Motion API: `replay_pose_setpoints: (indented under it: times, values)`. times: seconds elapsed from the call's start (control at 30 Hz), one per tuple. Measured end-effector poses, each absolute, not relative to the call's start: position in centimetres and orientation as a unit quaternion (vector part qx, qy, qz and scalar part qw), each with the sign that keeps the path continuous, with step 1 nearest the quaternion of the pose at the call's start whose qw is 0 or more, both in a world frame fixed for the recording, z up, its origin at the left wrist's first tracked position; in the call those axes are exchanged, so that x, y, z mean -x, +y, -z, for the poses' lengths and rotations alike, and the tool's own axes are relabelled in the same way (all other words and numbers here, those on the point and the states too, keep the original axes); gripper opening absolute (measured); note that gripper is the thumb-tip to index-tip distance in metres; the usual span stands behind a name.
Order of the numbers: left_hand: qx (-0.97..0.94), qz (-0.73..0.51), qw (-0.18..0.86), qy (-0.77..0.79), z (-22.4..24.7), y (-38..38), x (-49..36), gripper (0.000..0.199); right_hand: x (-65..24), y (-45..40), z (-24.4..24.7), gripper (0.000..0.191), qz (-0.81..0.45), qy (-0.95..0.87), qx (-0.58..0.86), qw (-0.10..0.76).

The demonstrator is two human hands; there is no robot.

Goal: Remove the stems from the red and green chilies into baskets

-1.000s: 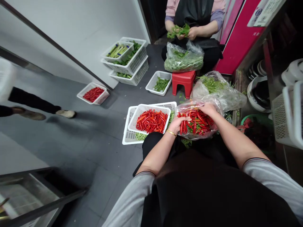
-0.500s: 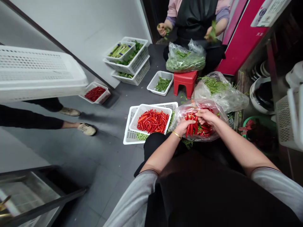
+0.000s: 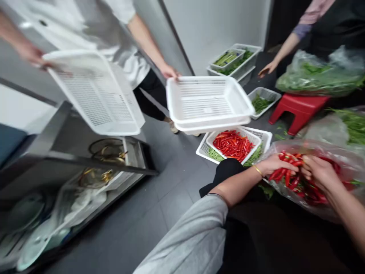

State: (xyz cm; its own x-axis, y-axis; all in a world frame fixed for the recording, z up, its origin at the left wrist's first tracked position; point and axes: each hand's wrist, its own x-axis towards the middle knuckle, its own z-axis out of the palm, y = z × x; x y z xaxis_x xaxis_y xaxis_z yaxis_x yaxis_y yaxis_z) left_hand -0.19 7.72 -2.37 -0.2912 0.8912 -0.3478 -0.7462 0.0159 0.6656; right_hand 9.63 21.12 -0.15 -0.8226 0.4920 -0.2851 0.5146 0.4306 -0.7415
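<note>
Holding a bunch of red peppers (image 3: 286, 178) in the left hand (image 3: 276, 164), curling the fingers round it, over an open plastic bag (image 3: 319, 145) containing more of the same. Bending in the fingers of the right hand (image 3: 319, 171), just beside the bunch and above the bag; cannot tell whether pinching any pepper. Having beside the left knee (image 3: 230, 171) a white basket (image 3: 256, 146) of red peppers, set on a larger white tray (image 3: 265, 136) of green vegetables (image 3: 215, 154). Facing a red stool (image 3: 299, 108) with a bag of greens (image 3: 319, 78) on top. Working near a co-worker (image 3: 99, 26) gripping white baskets (image 3: 211, 101) in both hands.
</note>
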Motion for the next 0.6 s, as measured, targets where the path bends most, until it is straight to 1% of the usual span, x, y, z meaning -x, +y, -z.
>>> replay_pose_setpoints:
  times: [0.03,0.07,0.13,0.17,0.2,0.27,0.33,0.4,0.47,0.53,0.6]
  values:
    - [-0.115,-0.69,0.605,0.38,2.3,8.1,-0.1,0.033,-11.0,22.0,0.3,0.056,0.464,0.834,-0.297,0.018]
    - [-0.13,-0.687,0.614,0.366,2.1,8.1,-0.4,0.033,-11.9,22.5,0.4,0.062,0.455,0.839,-0.296,0.026]
    - [-0.138,-0.688,0.616,0.357,1.3,6.7,-0.2,0.033,-11.9,22.3,0.1,0.068,0.37,0.876,-0.306,0.053]
    - [-0.14,-0.683,0.624,0.352,0.8,5.5,0.3,0.037,-11.0,21.9,0.0,0.065,0.3,0.896,-0.318,0.078]
    - [-0.131,-0.688,0.619,0.355,0.3,4.2,1.2,0.039,-9.6,21.6,0.0,0.058,0.27,0.901,-0.328,0.085]
    - [-0.095,-0.733,0.565,0.368,-0.5,2.1,3.3,0.039,-6.2,21.2,0.3,0.049,0.227,0.907,-0.346,0.083]
    - [-0.062,-0.79,0.499,0.35,-1.1,0.8,5.2,0.039,-3.1,21.0,0.7,0.046,0.17,0.924,-0.329,0.099]
    - [-0.039,-0.823,0.452,0.342,-1.7,0.2,6.2,0.038,-0.6,20.6,1.1,0.049,0.169,0.917,-0.338,0.127]
    - [-0.033,-0.826,0.434,0.358,-1.9,-0.1,6.3,0.039,0.9,20.1,1.5,0.051,0.186,0.905,-0.359,0.133]
    - [-0.038,-0.805,0.444,0.391,-1.7,-0.2,5.8,0.042,1.3,20.1,1.9,0.045,0.235,0.889,-0.375,0.118]
    - [-0.043,-0.774,0.465,0.428,-1.0,-0.1,5.1,0.043,0.5,20.8,2.2,0.032,0.334,0.848,-0.399,0.103]
